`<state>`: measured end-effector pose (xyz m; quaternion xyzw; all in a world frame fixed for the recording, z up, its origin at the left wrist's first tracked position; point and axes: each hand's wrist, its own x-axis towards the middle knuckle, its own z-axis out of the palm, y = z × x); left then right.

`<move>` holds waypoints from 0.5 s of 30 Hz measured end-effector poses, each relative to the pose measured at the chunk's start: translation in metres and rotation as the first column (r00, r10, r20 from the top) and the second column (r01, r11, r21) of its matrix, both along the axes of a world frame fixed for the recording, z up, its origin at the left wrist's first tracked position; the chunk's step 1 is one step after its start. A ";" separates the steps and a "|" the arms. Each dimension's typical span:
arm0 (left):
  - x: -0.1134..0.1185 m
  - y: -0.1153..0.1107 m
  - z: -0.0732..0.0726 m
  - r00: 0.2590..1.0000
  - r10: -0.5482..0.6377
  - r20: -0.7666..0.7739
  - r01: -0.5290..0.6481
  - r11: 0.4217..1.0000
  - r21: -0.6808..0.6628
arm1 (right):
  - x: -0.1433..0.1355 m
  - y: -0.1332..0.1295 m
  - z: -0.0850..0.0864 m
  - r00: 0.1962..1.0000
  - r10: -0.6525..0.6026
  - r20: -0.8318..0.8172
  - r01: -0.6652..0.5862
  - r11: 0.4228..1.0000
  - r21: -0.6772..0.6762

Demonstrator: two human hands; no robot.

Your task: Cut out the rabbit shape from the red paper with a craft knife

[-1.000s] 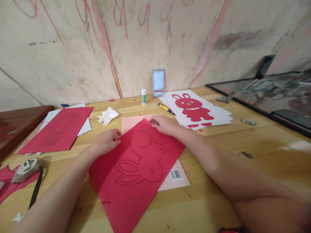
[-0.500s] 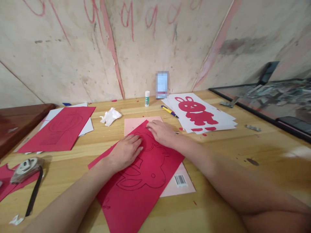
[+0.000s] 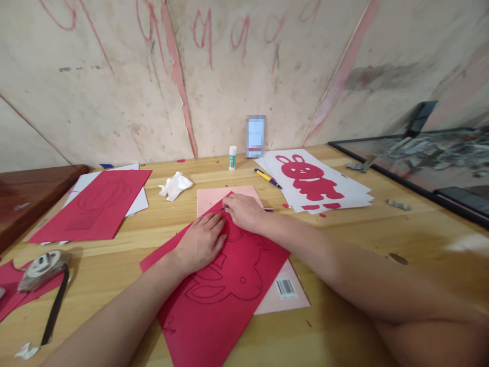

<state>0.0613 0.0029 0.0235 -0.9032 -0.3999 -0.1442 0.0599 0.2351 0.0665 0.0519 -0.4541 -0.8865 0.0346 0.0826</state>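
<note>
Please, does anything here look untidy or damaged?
Yes. The pale wall is marked by dark stains and a ragged pink strip, so it looks damaged. On the wooden table, a crumpled white tissue and small red paper scraps look untidy.

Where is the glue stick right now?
In the head view, the glue stick stands upright near the middle, by the wall, just left of the lit screen and farther back than the right hand.

wooden table (image 3: 110, 270) | pink booklet (image 3: 274, 299) | upright glue stick (image 3: 233, 159) | crumpled tissue (image 3: 176, 186) | white sheets (image 3: 352, 190)
</note>
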 end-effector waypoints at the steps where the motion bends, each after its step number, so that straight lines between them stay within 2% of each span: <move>1: 0.000 0.000 0.000 1.000 0.001 -0.003 -0.001 1.000 0.000 | -0.002 0.001 -0.001 1.000 -0.003 0.001 0.003 1.000 -0.001; 8: 0.001 0.000 0.000 1.000 0.013 -0.023 -0.013 1.000 0.008 | -0.004 0.000 -0.003 0.999 -0.041 0.014 0.041 0.999 0.002; 15: 0.001 0.000 0.003 1.000 0.008 -0.007 -0.008 0.999 -0.045 | -0.004 0.001 -0.002 0.999 -0.042 0.029 0.042 0.999 0.001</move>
